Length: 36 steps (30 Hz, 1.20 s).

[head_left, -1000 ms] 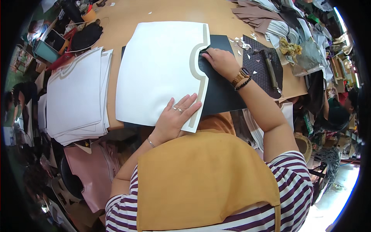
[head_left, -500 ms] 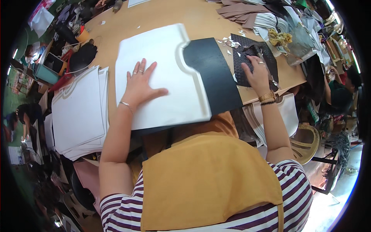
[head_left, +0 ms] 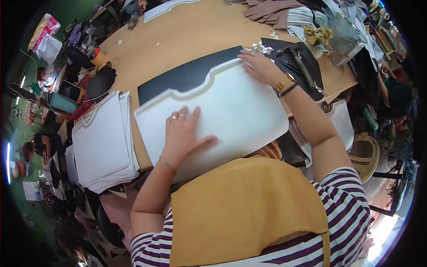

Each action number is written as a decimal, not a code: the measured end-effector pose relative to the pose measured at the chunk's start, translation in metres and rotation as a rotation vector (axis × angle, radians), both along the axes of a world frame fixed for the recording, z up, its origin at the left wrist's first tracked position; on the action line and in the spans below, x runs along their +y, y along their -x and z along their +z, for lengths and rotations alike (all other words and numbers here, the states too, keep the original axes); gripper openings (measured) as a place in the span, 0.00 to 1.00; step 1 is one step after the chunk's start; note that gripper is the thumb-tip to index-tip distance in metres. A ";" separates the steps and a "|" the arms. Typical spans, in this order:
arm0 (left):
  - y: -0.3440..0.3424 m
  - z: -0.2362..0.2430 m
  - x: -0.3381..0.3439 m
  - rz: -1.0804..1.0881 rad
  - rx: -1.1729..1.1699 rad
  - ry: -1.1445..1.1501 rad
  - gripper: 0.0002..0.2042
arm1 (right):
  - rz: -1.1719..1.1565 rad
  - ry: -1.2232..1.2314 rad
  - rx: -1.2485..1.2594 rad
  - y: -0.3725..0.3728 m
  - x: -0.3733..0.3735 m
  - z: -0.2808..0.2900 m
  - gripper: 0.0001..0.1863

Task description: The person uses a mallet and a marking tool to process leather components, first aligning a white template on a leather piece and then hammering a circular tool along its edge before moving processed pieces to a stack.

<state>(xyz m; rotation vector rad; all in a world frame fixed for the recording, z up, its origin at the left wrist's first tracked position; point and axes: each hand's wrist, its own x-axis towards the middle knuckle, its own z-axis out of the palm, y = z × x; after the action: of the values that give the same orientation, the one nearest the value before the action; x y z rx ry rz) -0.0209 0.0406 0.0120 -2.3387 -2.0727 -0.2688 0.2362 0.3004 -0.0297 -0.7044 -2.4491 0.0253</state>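
A large white panel (head_left: 231, 120) with a notched far edge and a pale grey strip along it lies in front of me, overhanging the table's near side. Under its far part is a dark flat board (head_left: 178, 73). My left hand (head_left: 184, 138) rests flat on the panel, fingers spread. At the panel's far right corner, my right hand (head_left: 262, 66) touches the edge with fingers stretched out. Just right of it, a hammer (head_left: 302, 66) lies on a dark textured mat (head_left: 282, 46).
Similar white panels (head_left: 102, 142) are stacked at the left. White scraps (head_left: 260, 48) lie near the mat. Brown strips (head_left: 267, 13) and a clear plastic bag (head_left: 344, 40) sit at the far right of the table (head_left: 195, 33). Another white panel (head_left: 169, 9) lies at the far edge.
The white panel has turned clockwise, its notched edge now facing away from me. My right hand has moved left from above the mat to the panel's corner, uncovering the hammer.
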 end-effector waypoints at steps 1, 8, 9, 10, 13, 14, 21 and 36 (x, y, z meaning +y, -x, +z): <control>-0.005 0.011 -0.005 -0.003 -0.002 0.073 0.42 | 0.031 0.118 -0.093 0.003 0.004 0.004 0.18; 0.003 0.012 0.048 -0.043 -0.111 0.117 0.29 | -0.017 0.332 -0.408 0.020 0.013 0.039 0.12; 0.004 0.002 0.065 -0.058 -0.172 0.013 0.27 | 0.010 0.320 -0.419 0.024 0.015 0.044 0.11; 0.001 -0.003 0.084 -0.040 -0.240 -0.002 0.26 | 0.028 0.307 -0.430 0.025 0.018 0.049 0.11; -0.018 -0.010 0.135 -0.004 -0.386 0.008 0.24 | 0.083 0.372 -0.402 0.027 0.032 0.039 0.10; -0.023 -0.009 0.147 0.014 -0.395 0.044 0.24 | 0.081 0.435 -0.398 0.027 0.035 0.039 0.11; -0.032 -0.001 0.183 0.049 -0.654 0.303 0.17 | 0.055 0.512 -0.366 0.023 0.027 0.048 0.11; -0.023 -0.042 0.176 -0.275 -0.449 -0.105 0.09 | 0.038 -0.196 -0.249 -0.015 0.006 0.034 0.14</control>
<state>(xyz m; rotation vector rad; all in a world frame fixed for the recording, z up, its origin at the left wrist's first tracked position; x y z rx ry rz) 0.0018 0.2163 -0.0299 -2.6842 -1.8092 -0.9603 0.2513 0.3061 0.0040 -0.6038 -2.6538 -0.3009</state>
